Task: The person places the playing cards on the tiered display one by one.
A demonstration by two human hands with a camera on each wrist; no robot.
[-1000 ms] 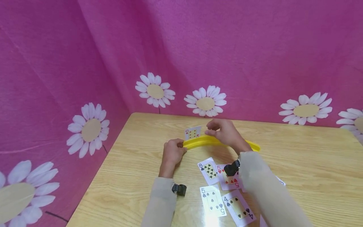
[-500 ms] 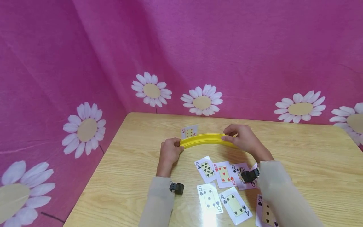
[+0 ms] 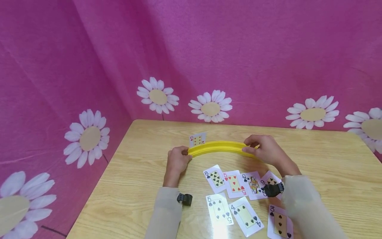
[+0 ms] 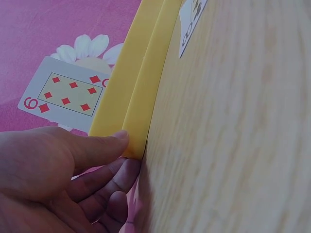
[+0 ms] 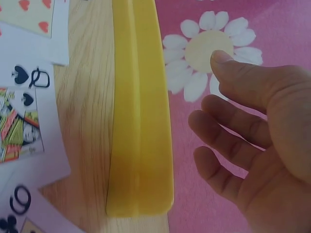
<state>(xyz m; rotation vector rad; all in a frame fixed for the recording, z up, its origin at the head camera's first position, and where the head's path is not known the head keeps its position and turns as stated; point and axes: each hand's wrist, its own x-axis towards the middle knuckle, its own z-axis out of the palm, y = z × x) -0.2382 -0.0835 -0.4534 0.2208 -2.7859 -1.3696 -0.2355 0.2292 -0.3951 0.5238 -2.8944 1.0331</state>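
Note:
A curved yellow card holder (image 3: 221, 146) stands on the table with its long groove along the top. Near its left end a six of diamonds (image 3: 197, 139) stands upright in it; the left wrist view shows that card (image 4: 68, 90) too. My left hand (image 3: 176, 162) pinches the holder's left end, thumb (image 4: 104, 147) on the face and fingers behind. At the other end my right hand (image 3: 267, 151) overlaps the holder from above. The right wrist view has that hand (image 5: 272, 131) beside the holder (image 5: 141, 121), fingers loosely bent, holding nothing.
Face-up cards lie in front of the holder: eight of clubs (image 3: 215, 178), five of hearts (image 3: 234, 183), queen of spades (image 3: 253, 184), nine of clubs (image 3: 271, 177), five of spades (image 3: 219, 208), four of spades (image 3: 246, 215), three of spades (image 3: 280, 224). A pink flowered cloth (image 3: 253, 66) hangs behind the table.
My right hand has moved right along the holder, from near the six of diamonds to the right end. The left hand keeps its hold; the view has shifted slightly.

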